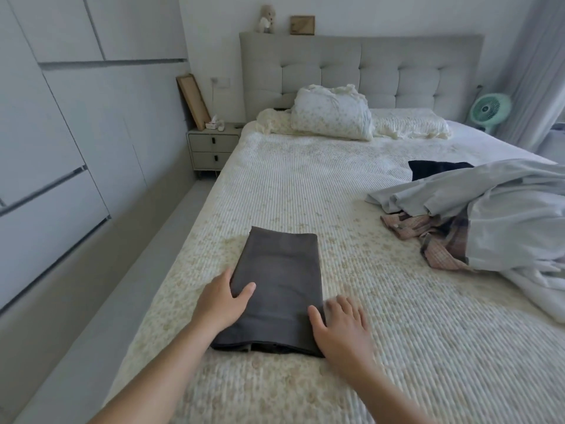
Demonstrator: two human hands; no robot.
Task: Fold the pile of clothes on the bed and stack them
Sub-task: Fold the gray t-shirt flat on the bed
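A dark grey folded garment (275, 283) lies flat on the cream quilted bed (305, 185), near its left front edge. My left hand (221, 301) holds the garment's left edge, thumb on top and fingers tucked beneath. At the garment's right near corner my right hand (342, 327) lies flat with its fingers spread, the thumb touching the fabric. An unfolded pile sits at the right: a pale blue-grey garment (489, 203), a pink plaid piece (437, 240), a black item (434, 169) behind and white cloth (538, 286).
Pillows and a rolled floral duvet (331, 116) lie by the grey headboard (360, 65). A nightstand (212, 145) stands left of the bed, white wardrobes (61, 117) line the left wall, and a green fan (489, 110) is at the far right.
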